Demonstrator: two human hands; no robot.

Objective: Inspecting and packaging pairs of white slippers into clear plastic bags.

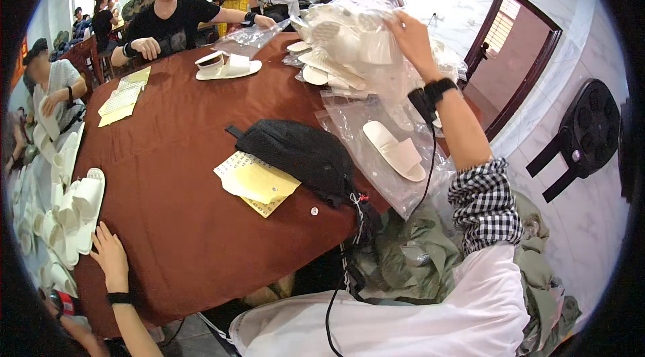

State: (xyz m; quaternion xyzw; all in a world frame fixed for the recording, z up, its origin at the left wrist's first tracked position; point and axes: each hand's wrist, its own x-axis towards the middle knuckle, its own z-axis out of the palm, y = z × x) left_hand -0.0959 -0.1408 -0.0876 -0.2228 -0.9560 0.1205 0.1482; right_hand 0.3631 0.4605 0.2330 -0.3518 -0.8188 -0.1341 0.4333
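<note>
My right hand (pixel 411 40) reaches up to a heap of white slippers (pixel 329 74) and clear plastic at the far right of the table. Its fingers are bent against a clear plastic bag (pixel 383 17) and seem to pinch it. Below that arm, a single white slipper (pixel 395 150) lies on a flat clear bag (pixel 349 115). My left hand (pixel 111 257) rests open at the table's left edge, fingers stretched out and holding nothing. Just beyond its fingertips is a row of white slippers (pixel 86 206).
On the brown-covered table (pixel 175 216) lie a black bag (pixel 299 155), yellow sticker sheets (pixel 259 185) and another yellow sheet (pixel 125 96). A white slipper pair (pixel 228 66) sits near a person in black (pixel 176 21). A black cable (pixel 430 175) hangs from my right wrist.
</note>
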